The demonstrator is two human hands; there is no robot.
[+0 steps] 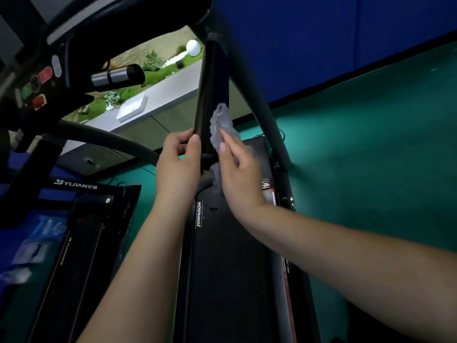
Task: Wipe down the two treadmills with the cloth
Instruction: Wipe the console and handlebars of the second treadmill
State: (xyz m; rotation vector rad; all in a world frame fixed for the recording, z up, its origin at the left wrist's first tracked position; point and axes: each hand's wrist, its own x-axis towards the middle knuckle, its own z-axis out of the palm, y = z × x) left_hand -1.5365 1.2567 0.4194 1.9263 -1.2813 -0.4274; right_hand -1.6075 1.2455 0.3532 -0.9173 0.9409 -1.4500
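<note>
A black Johnson treadmill (230, 256) runs up the middle of the head view, its glossy black upright post (210, 90) rising from the deck. My left hand (179, 164) grips the post's lower left edge, thumb on its front. My right hand (238, 174) presses a crumpled grey cloth (221, 125) flat against the post's right face, fingers pointing up. A second black treadmill, marked Yijian (81, 243), lies to the left.
A console (42, 80) with red and green buttons and a silver-black handlebar grip (116, 75) hangs at upper left. A grey curved frame tube (262, 102) rises right of the post. Green floor (371, 157) and blue wall (321, 33) lie to the right. A window ledge with a white tray (131, 107) is behind.
</note>
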